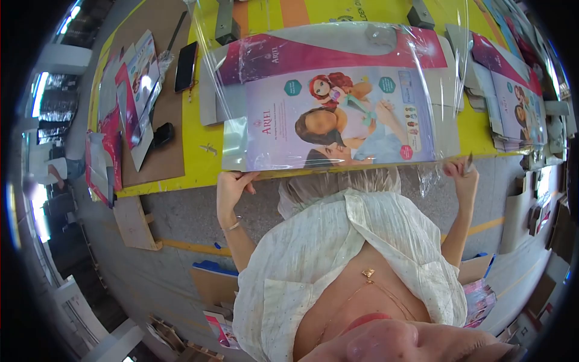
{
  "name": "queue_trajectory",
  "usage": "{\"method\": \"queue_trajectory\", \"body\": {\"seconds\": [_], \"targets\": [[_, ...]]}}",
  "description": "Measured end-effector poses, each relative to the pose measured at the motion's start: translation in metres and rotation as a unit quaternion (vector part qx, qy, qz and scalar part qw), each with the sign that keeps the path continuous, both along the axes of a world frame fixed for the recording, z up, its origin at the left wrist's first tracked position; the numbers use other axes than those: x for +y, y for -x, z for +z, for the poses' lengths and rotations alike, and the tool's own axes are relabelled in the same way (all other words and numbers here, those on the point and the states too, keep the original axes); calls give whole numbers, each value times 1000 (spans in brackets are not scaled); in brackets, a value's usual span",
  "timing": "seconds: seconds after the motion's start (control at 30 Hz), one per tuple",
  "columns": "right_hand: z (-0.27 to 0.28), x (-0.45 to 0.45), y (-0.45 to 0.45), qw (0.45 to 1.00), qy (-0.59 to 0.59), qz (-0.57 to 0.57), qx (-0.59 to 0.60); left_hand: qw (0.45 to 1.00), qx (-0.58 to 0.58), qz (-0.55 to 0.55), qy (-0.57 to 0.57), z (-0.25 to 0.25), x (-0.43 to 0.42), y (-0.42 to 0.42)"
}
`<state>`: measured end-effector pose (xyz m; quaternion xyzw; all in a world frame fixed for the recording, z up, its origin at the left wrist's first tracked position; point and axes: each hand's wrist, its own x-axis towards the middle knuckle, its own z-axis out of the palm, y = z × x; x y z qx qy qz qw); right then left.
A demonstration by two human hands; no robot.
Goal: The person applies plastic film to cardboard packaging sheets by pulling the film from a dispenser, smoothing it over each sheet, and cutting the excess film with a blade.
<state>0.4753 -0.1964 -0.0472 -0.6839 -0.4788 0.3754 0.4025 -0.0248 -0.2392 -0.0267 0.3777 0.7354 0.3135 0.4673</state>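
Apart, left hand [236,188], right hand [463,176], bent near printed cardboard [265,142]

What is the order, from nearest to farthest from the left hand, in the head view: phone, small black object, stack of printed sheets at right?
From the left hand:
1. Small black object, ahead and left.
2. Phone, farther ahead, also left.
3. Stack of printed sheets, over at right.

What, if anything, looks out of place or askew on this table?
The clear film over the Ariel print looks askew: it is wrinkled, and a loose end hangs past the near edge of the table, near the right hand. Printed sheets at the left lie crooked.
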Motion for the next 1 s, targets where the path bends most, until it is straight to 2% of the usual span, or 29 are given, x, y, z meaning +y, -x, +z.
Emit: {"method": "queue_trajectory", "body": {"seconds": [0.13,0.27,0.37,0.43,0.53,0.6,0.67,0.73,0.87,1.0], "targets": [[19,14,-45,997,-24,-64,-20,998,-45,-24,22,24,13,8],[73,51,-60,992,-58,-105,-41,991,4,-74,113,17,16,37],[84,94,-61,991,-74,-114,10,975,89,-99,177,35,14,57],[95,131,-35,988,-148,-48,22,970,143,-66,184,52,14,75],[157,192,60,966,-194,141,-100,970,240,24,0,83,44,89],[208,213,138,902,-278,283,-173,963,221,46,-148,101,85,89],[227,251,206,843,-325,291,-314,965,140,36,-219,125,129,79],[239,280,273,780,-401,302,-375,952,59,10,-300,140,176,73],[248,322,384,681,-488,270,-474,944,-26,42,-325,154,258,64],[243,341,416,650,-515,252,-499,912,-231,11,-339,158,309,58]]}}
